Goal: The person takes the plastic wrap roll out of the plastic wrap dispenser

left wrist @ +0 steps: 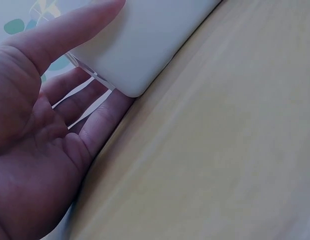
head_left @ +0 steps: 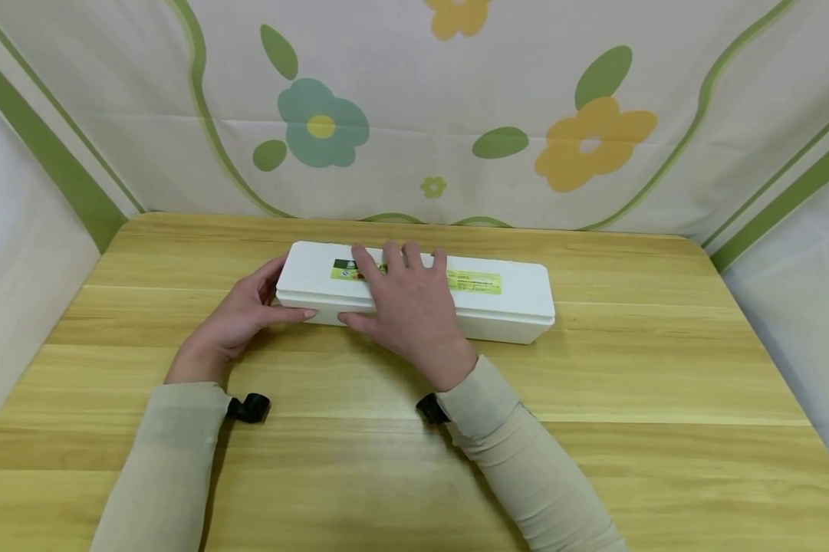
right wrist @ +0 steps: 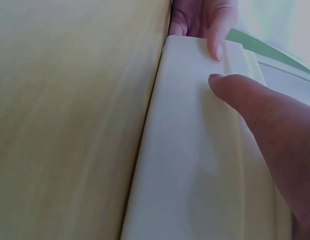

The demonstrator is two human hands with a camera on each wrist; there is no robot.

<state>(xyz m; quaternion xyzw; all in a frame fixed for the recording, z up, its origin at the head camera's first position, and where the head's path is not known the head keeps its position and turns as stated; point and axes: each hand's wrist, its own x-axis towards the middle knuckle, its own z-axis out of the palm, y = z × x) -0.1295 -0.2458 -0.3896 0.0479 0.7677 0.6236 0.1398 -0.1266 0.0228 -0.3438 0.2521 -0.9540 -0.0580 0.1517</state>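
Note:
A long white lidded box (head_left: pixel 524 290) lies across the table in the head view, its lid on top. A green and yellow label (head_left: pixel 475 282) runs along the lid, partly covered by my right hand (head_left: pixel 417 310). That hand spans the lid from above, fingers spread to the far edge and thumb on the near side wall. At the box's left end is my left hand (head_left: pixel 238 318), its thumb along the near wall and its fingers curled round behind the end. The left wrist view shows those fingers (left wrist: pixel 102 117) low by the box corner, close to the tabletop.
The wooden table (head_left: pixel 662 368) has rounded far corners. Behind it hangs a white cloth (head_left: pixel 400 92) with flower and leaf prints, and more cloth closes in both sides. A small black device (head_left: pixel 250 408) sticks out at the left cuff, another (head_left: pixel 431 410) at the right.

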